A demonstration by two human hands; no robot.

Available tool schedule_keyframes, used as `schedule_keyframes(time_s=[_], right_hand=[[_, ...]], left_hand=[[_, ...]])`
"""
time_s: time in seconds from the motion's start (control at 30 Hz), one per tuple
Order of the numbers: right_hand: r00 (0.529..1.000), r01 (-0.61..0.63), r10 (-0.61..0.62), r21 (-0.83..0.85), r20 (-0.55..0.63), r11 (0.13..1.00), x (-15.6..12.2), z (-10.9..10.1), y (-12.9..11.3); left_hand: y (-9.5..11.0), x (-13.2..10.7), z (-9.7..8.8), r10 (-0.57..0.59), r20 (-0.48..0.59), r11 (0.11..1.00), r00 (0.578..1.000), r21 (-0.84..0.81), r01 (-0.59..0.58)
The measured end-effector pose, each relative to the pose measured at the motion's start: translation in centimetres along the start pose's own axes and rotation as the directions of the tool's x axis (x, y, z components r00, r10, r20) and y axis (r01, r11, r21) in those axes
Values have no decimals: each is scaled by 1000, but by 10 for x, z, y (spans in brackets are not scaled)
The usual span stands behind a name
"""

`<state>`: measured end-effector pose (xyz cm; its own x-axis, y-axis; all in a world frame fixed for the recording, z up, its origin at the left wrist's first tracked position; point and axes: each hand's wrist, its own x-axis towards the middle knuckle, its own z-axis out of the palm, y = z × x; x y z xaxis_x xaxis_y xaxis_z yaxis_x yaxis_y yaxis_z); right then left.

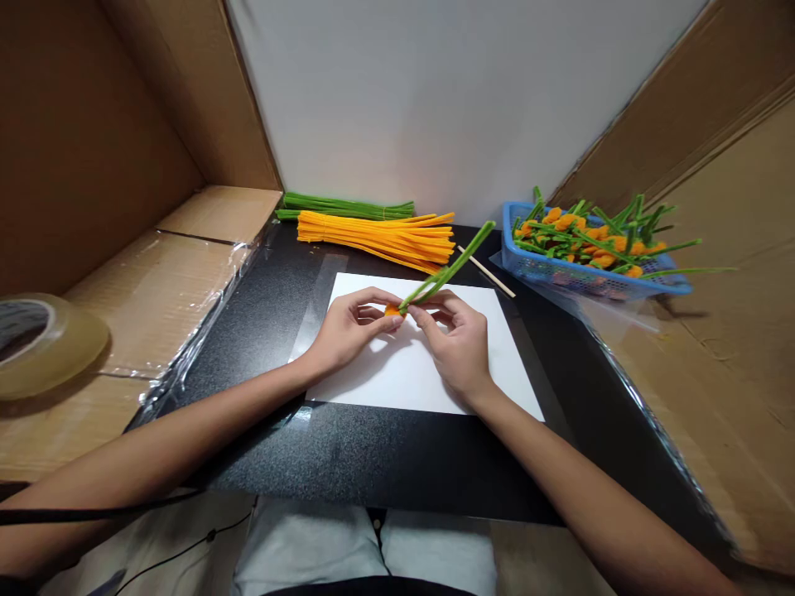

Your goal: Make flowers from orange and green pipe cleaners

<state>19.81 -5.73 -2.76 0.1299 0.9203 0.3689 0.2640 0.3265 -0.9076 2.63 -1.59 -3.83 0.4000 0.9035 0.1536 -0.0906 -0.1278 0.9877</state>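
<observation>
Above the white rectangular paper sheet [373, 391], toward its far edge, the left hand [348, 329] pinched a small orange fuzzy piece [393, 311]; the right hand [458, 339] pinched near the base of the long green fuzzy stems [458, 261]. Everything looked light, soft, bendable, hardly slippery; their joint seemed the surest hold.

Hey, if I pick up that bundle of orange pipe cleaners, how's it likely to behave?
The bundle of orange pipe cleaners probably feels light, its stems looking thin and fuzzy. The end on the right fans out, so loose stems may splay when lifted. Lying spread rather than round, it likely won't roll.
</observation>
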Motion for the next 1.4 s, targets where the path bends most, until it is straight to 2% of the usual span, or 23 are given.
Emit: schedule_keyframes(time_s=[0.17,0.3,0.4,0.63,0.87,0.93,1.1,1.23,1.4], right_hand=[[999,-25,29,105,-34,994,-1,5,-4],[991,-110,122,180,-54,977,0,6,-7],[989,-124,137,208,-51,970,0,5,-8],[1000,-1,1,-6,-8,1000,1,3,-6],[971,182,-158,-128,179,975,6,-3,-7],[970,201,-174,-163,167,966,6,-3,-6],[984,177,-178,-217,14,960,2,-3,-3],[975,220,-219,-253,31,942,5,-5,-2],[988,155,-152,-165,29,974,8,-6,0]], left_hand=[[3,-4,6,-67,-43,985,997,-161,60],[6,-6,10,-87,-77,975,993,-211,69],[6,-7,11,-73,-82,975,994,-218,53],[6,-7,10,-94,-102,978,990,-195,73],[2,-4,7,-103,-114,972,988,-221,76],[2,-3,7,-121,-98,968,988,-233,95],[1,-3,6,-117,-68,966,991,-239,97],[1,-3,6,-122,-51,962,991,-252,105],[5,-3,8,-209,-76,926,975,-335,173]])
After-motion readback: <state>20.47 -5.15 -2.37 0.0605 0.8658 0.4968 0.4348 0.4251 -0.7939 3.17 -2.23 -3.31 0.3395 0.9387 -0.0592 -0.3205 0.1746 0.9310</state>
